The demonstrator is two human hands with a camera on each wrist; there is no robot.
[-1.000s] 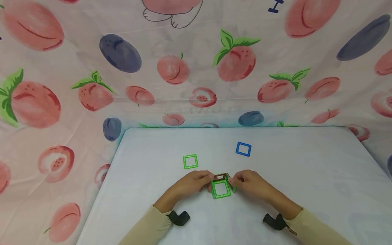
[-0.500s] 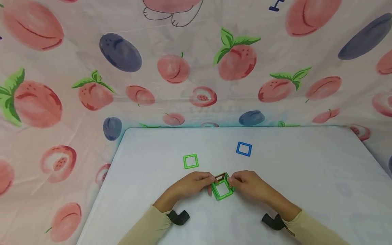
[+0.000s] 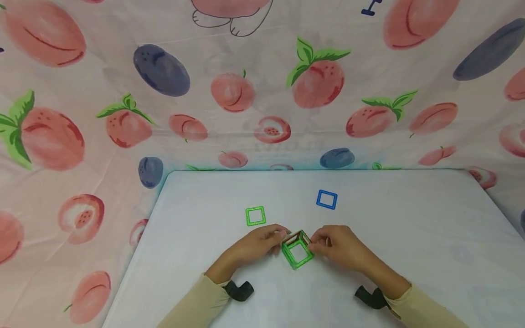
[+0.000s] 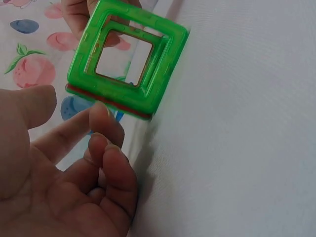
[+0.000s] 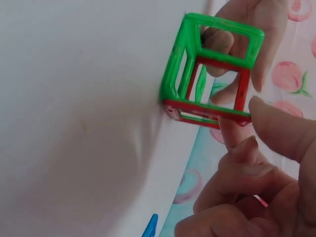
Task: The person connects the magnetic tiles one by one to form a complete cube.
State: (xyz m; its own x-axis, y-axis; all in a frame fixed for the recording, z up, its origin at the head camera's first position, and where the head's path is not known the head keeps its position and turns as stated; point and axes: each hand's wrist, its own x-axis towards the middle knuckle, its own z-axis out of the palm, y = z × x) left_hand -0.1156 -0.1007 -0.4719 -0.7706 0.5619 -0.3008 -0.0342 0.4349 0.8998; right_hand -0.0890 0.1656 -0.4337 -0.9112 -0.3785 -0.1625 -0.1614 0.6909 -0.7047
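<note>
A small box of magnetic tiles, with green and red square frames, stands near the middle of the white table between both hands. My right hand pinches one edge of it; in the right wrist view the thumb lies at a corner and the index finger passes behind the red edge. My left hand is at the box's left side. In the left wrist view its thumb is apart from the box, and a fingertip reaches the red lower edge. The other left fingers are loosely bent.
A loose green square tile lies flat beyond the left hand. Farther back to the right lies a blue square tile. Behind the white table hangs a fruit-print cloth.
The box has turned slightly, and the green side tile at its right has swung in against it. The left thumb and fingers have loosened from the box. Both loose tiles stay put.
</note>
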